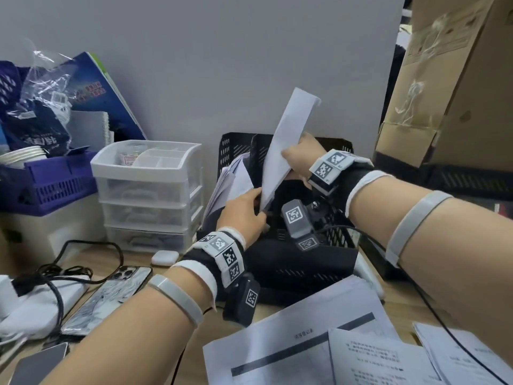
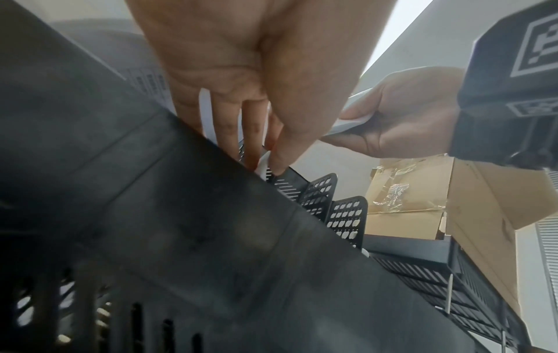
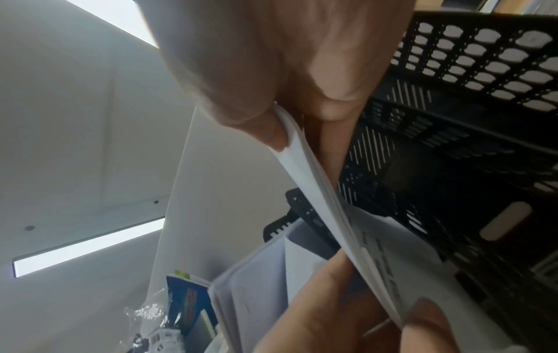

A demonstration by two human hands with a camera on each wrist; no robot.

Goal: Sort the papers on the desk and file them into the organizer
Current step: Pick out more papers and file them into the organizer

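Note:
A black mesh organizer [image 1: 305,259] stands at the wall in the middle of the desk. Both hands hold one tilted sheaf of white papers [image 1: 288,134] over it, lower end down among the slots. My right hand [image 1: 291,155] grips the sheaf's right edge, thumb on top [image 3: 256,124]. My left hand [image 1: 259,201] pinches the lower end of the sheaf [image 2: 262,167] just above the organizer's rim [image 2: 290,188]. Other papers [image 1: 233,179] lean in the left slot. Printed sheets [image 1: 319,343] lie on the desk in front.
A white drawer unit [image 1: 150,190] stands left of the organizer, with a purple basket [image 1: 47,182] beyond it. Two phones [image 1: 111,295], a white earbud case [image 1: 164,257] and cables lie front left. A cardboard box [image 1: 444,79] towers on the right.

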